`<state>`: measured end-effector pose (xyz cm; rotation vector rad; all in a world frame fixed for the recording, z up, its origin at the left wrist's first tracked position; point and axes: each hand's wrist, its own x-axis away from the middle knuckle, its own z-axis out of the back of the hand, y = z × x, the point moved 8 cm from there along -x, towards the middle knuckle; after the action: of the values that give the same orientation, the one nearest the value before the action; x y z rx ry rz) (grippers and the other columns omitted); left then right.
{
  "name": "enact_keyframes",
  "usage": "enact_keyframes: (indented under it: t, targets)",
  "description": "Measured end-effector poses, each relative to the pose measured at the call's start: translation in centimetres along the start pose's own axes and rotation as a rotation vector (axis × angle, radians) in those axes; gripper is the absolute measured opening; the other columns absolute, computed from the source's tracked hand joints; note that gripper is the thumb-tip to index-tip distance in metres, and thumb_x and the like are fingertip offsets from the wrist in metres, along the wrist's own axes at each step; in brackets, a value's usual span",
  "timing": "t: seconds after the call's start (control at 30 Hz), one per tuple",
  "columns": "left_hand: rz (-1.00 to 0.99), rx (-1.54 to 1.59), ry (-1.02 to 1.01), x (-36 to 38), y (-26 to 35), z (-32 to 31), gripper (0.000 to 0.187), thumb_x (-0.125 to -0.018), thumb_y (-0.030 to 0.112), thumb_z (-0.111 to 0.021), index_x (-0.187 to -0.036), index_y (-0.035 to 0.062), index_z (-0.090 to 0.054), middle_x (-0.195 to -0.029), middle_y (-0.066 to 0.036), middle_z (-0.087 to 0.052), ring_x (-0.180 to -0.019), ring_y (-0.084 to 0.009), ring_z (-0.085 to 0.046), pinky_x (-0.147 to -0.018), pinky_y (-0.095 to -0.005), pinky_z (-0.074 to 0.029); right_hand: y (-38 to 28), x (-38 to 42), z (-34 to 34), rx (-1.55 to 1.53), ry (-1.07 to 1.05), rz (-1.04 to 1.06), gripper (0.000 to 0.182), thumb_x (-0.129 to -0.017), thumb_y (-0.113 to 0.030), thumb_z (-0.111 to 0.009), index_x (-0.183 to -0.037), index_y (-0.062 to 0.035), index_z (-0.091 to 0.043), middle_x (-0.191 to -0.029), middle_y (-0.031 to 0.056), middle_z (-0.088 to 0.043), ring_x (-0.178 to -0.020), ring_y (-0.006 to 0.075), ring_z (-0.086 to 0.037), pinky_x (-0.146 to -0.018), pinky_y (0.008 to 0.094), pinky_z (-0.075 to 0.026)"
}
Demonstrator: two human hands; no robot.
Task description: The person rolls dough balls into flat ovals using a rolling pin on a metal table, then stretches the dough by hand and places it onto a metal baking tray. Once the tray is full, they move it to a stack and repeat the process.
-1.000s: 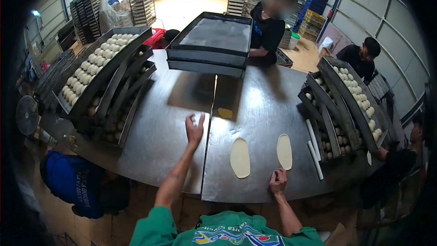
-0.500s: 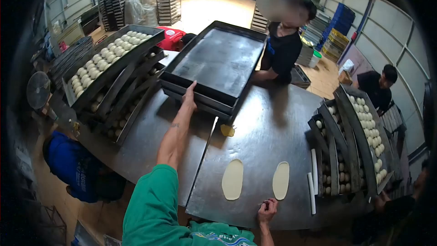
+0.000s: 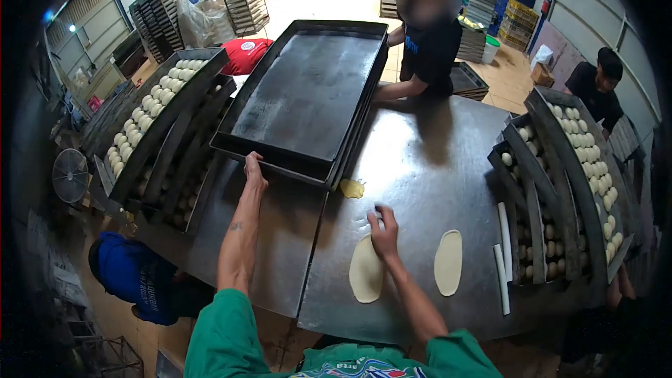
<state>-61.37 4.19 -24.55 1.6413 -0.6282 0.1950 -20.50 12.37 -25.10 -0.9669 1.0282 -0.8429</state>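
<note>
My left hand [image 3: 255, 170] is closed around the near rim of a black, empty baking tray [image 3: 308, 84], the top one of a small stack. My right hand [image 3: 382, 229] hovers by the upper end of an oval dough sheet [image 3: 364, 276], its thumb and fingers apart; a pale glint beside the fingertips is too small to name. A second dough sheet [image 3: 448, 262] lies flat to the right. Between the tray stack and my right hand is a yellow lump [image 3: 352, 188] on the metal table [image 3: 420, 161].
Tilted trays of dough balls [image 3: 150, 108] are stacked at left, and more dough balls [image 3: 584, 143] in trays at right. Two white rods [image 3: 504, 252] lie beside the right stack. Across the table, a person in black [image 3: 430, 56] has hands at the trays' far side.
The tray stack has shifted left and toward me, with my left hand on its rim. My right hand has moved from the table's near edge forward and left, its fingers opening out.
</note>
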Motion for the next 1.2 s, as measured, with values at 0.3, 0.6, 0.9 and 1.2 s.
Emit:
enact_keyframes:
  t: [0.3,0.6,0.9,1.2]
  targets:
    - [0.026,0.067,-0.18,0.5,-1.7,8.6,0.019,-0.061,0.019,-0.059,-0.057,0.0159,-0.041,-0.059,0.001,-0.036,-0.05,-0.0166,-0.04,-0.048,-0.0325,-0.038,-0.9,-10.3,-14.2,-0.457,-0.298,-0.348,0.099,-0.074,-0.071,-0.062,-0.131,0.0057,-0.037,-0.124,0.0185,-0.05,-0.117,0.0307,-0.046,-0.104,0.0387,-0.032]
    - [0.014,0.245,-0.234,9.4,-1.6,12.8,0.015,-0.063,0.015,-0.056,-0.059,0.0148,-0.041,-0.059,-0.002,-0.045,-0.053,-0.0189,-0.05,-0.052,-0.0366,-0.049,-0.4,-4.2,-16.1,-0.541,-0.238,-0.361,0.056,-0.07,-0.038,-0.061,-0.108,-0.0001,-0.044,-0.106,0.0184,-0.048,-0.103,0.0297,-0.042,-0.095,0.0412,-0.033]
    - [-0.016,0.224,-0.234,15.2,-2.4,20.3,0.011,-0.065,0.01,-0.054,-0.062,0.0119,-0.044,-0.069,-0.001,-0.048,-0.062,-0.016,-0.049,-0.06,-0.0306,-0.044,-3.4,4.7,-14.4,-0.474,-0.329,-0.435,0.074,-0.07,-0.039,-0.06,-0.126,0.0042,-0.039,-0.112,0.0206,-0.05,-0.114,0.0329,-0.038,-0.1,0.0419,-0.031]
    - [-0.06,0.226,-0.228,22.0,-4.2,25.0,0.019,-0.088,0.029,-0.051,-0.094,0.0112,-0.047,-0.101,-0.005,-0.049,-0.096,-0.0199,-0.05,-0.093,-0.0354,-0.044,-9.5,10.8,-12.3,-0.503,-0.559,-0.494,0.103,-0.067,-0.043,-0.065,-0.145,0.007,-0.019,-0.135,0.0254,-0.039,-0.128,0.0366,-0.033,-0.11,0.041,-0.026]
